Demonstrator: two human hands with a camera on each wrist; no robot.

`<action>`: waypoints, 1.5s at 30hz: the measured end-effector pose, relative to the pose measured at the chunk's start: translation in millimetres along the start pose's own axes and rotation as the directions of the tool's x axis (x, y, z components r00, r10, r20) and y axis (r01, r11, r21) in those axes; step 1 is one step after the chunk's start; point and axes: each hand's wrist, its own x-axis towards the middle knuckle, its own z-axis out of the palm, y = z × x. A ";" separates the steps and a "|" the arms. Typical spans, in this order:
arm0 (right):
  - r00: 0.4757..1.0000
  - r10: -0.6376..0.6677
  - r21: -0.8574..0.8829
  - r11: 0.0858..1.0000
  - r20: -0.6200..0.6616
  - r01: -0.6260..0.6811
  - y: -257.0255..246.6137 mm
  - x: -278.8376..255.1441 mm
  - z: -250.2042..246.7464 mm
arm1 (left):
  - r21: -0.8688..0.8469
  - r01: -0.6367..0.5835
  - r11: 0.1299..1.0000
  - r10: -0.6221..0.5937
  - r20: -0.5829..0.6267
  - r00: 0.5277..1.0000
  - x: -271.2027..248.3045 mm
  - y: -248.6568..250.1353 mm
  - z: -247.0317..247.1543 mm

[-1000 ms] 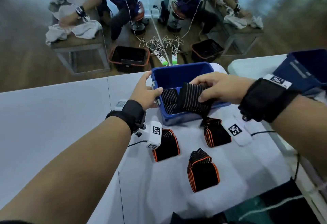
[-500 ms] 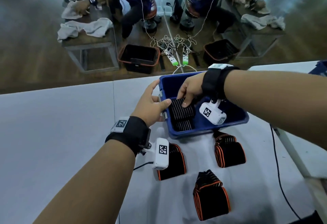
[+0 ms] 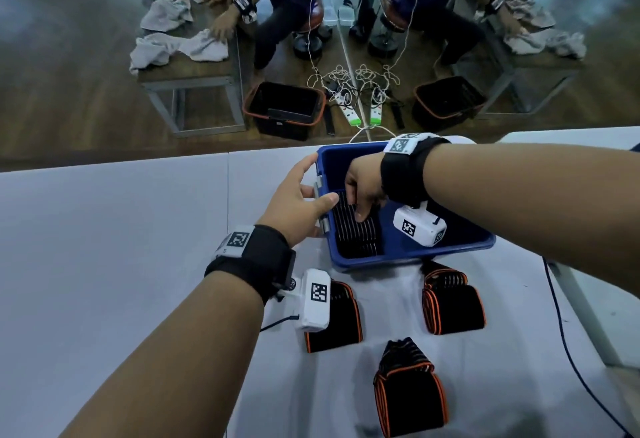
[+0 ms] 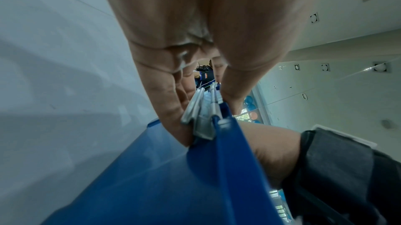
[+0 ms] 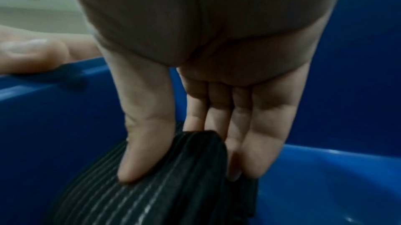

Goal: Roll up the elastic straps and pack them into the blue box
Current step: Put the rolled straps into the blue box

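Note:
The blue box point(image 3: 408, 259) stands on the white table. My left hand point(image 3: 301, 200) grips its left rim, thumb inside and fingers outside by a metal clasp point(image 4: 200, 122); the left wrist view shows that left hand point(image 4: 206, 95) pinching the box wall point(image 4: 225, 160). My right hand point(image 3: 362, 195) reaches down into the box and pinches a black ribbed rolled strap point(image 5: 195, 163) between thumb and fingers point(image 5: 256, 151). Rolled straps point(image 3: 356, 237) fill the box's left side. Three black rolls with orange edges lie in front of the box: left point(image 3: 343, 323), right point(image 3: 452, 306), near point(image 3: 410, 392).
A black cable point(image 3: 568, 344) runs along the table's right edge, beside a second white table point(image 3: 571, 134). Beyond the far edge lie a wooden floor, two black bins point(image 3: 282, 108), power strips, and a person at a bench with towels point(image 3: 173, 46).
My right hand has carried the rolled strap from over the box's near rim down into its left side. My left hand has kept its grip on the left rim.

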 end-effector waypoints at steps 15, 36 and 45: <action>0.966 -0.114 0.192 0.968 -0.230 0.160 85.2 -205.2 63.4 | 0.023 -0.011 1.000 0.011 0.007 1.000 -1.7 1.7 3.7; 0.977 -0.099 -0.191 0.980 -0.190 0.062 136.4 -129.4 160.6 | 0.049 0.041 0.998 -0.039 -0.045 0.998 -6.4 7.9 9.4; 0.970 -0.063 0.077 0.993 -0.236 0.084 125.0 -176.9 129.3 | 0.047 0.037 0.998 -0.035 -0.054 0.998 -8.7 9.8 10.7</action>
